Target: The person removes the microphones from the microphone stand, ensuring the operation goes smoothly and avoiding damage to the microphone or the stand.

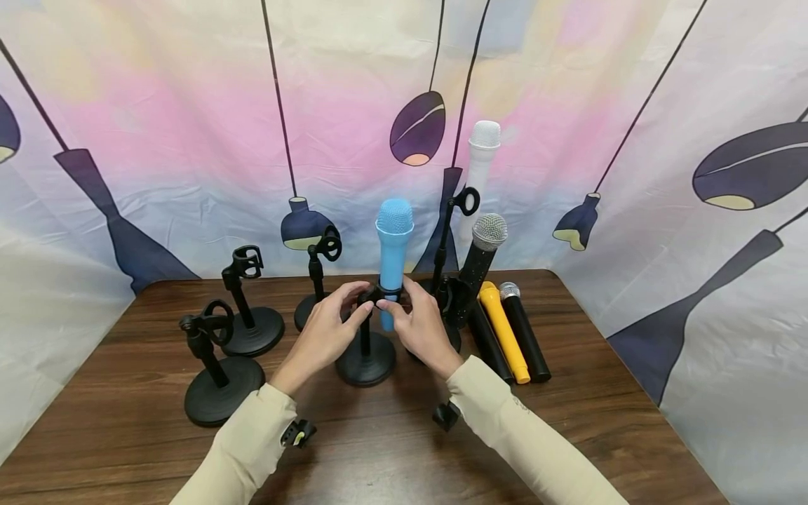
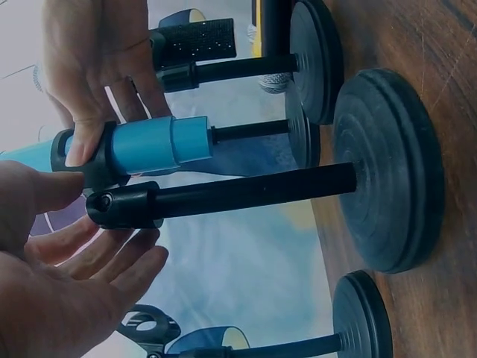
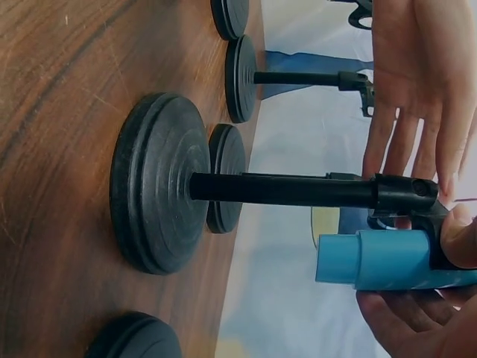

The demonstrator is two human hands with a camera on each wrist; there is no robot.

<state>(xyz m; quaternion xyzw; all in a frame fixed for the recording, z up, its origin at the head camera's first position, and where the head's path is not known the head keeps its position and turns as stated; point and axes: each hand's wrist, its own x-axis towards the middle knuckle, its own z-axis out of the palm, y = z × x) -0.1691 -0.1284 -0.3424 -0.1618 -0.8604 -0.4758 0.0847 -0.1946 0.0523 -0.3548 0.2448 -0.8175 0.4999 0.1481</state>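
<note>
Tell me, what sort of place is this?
Probably a staged indoor tabletop setup; the wider room is out of view. A wood-grain table, a wrinkled backdrop printed with hanging lamps, and several black microphone stands suggest it.

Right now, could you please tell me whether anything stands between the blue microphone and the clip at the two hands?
Nothing visible does: the blue microphone already passes through the clip on the black stand, its lower end showing below, and the right hand holds it there.
</note>
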